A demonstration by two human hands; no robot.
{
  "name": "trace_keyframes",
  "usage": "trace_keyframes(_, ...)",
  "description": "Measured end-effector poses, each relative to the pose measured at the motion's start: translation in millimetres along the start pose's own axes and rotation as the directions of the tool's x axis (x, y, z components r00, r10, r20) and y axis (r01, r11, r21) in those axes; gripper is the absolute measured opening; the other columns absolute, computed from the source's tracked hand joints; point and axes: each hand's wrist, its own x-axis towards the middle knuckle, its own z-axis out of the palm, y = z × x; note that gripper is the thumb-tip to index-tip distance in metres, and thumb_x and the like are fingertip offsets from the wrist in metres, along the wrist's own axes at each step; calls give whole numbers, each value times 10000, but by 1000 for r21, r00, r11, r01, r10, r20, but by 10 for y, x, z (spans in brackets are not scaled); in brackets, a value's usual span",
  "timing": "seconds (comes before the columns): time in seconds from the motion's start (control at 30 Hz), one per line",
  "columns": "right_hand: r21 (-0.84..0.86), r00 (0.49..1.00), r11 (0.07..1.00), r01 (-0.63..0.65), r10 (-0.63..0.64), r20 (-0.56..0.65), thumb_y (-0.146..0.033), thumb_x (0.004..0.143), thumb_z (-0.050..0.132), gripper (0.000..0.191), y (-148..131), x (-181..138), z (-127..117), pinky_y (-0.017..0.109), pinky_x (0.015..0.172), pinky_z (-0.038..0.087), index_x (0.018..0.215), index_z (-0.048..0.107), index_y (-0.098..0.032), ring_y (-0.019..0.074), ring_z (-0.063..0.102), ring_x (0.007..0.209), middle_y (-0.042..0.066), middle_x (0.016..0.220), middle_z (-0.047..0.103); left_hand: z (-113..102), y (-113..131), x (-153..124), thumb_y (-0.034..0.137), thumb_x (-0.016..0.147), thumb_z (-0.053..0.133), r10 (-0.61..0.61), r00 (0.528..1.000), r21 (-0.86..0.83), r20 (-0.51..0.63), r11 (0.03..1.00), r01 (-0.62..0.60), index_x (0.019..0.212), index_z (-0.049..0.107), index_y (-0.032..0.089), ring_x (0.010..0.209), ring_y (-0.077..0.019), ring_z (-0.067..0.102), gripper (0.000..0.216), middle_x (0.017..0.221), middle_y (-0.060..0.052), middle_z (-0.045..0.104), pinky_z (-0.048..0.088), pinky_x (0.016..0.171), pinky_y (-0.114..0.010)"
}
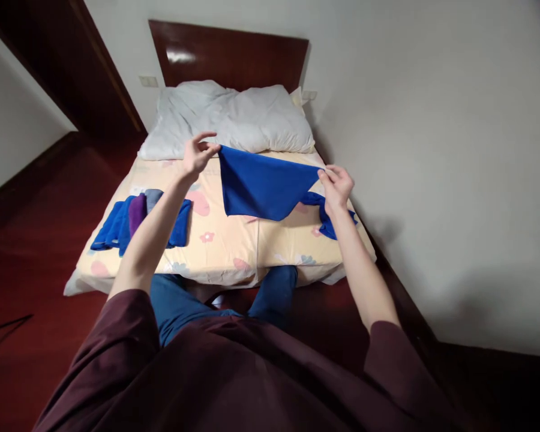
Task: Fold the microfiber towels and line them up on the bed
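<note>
A blue towel hangs stretched in the air above the bed, its lower right corner slanting upward. My left hand pinches its upper left corner between thumb and finger, the other fingers raised. At the upper right corner, my right hand is closed on the cloth. Below and behind my right hand lies a crumpled blue cloth on the sheet. To the left, partly behind my left forearm, rest several folded blue towels, with a purple cloth and a grey cloth among them.
The bed has a pale flowered sheet; its near edge is at my legs. White bedding is heaped before the dark wooden headboard. A wall runs close along the right side. Dark red floor lies to the left.
</note>
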Motion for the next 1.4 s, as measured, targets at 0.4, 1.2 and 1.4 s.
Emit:
trace_keyframes(0.4,129,976,991,-20,-9,218,-242,767,850,218,-574,465,251,361,861,616,915,769,-105,161,736,892,69,898,778,-561,525,-189,495,782,767,39,998,80,-45,996,-36,1090,701,150,829,-197,714,467,859,-84,733,609,753,-312)
trace_keyframes(1.2,-145,783,888,-437,455,423,-377,562,1006,506,-1009,-498,84,234,583,553,949,784,-139,111,646,627,46,767,734,-1331,728,-1135,406,548,968,-490,848,-73,202,856,512,962,750,130,720,-195,693,543,790,-68,719,555,648,-293)
trace_keyframes(1.4,-220,675,802,-555,589,444,-234,644,969,378,-667,-356,402,189,536,524,940,759,-129,88,626,594,31,728,713,-1236,191,-1037,379,569,956,-545,816,-52,195,825,563,938,751,165,683,-168,660,473,778,-60,721,497,602,-261)
